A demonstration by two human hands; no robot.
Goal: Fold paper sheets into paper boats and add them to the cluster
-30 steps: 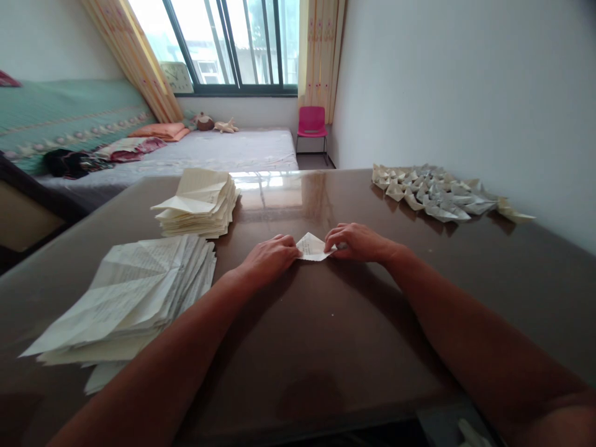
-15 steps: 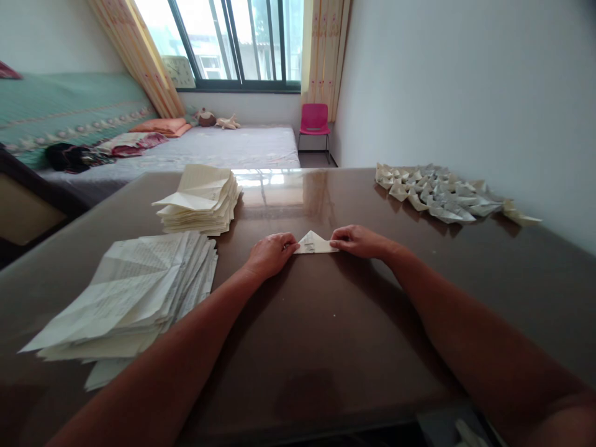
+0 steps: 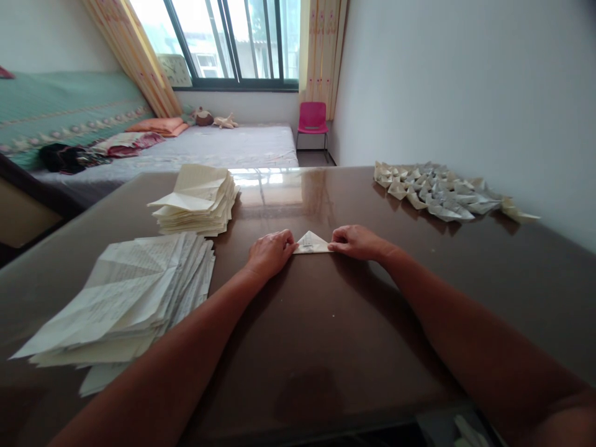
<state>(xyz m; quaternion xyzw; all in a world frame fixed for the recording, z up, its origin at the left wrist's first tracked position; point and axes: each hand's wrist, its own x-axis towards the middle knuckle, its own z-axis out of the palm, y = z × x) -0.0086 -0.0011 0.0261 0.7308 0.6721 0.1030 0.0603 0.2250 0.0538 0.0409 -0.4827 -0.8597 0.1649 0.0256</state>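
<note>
One folded paper triangle (image 3: 311, 243) sits on the brown table (image 3: 298, 323), left corner pinched by the left hand (image 3: 271, 253), right corner by the right hand (image 3: 357, 242), both equally near; its long edge runs crosswise between them, peak pointing away.

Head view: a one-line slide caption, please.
Left hand and right hand hold a folded paper triangle at a brown table, paper stacks left, folded paper shapes right.

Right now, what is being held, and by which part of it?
A folded paper triangle: the left hand holds its left corner, the right hand its right corner.
</note>
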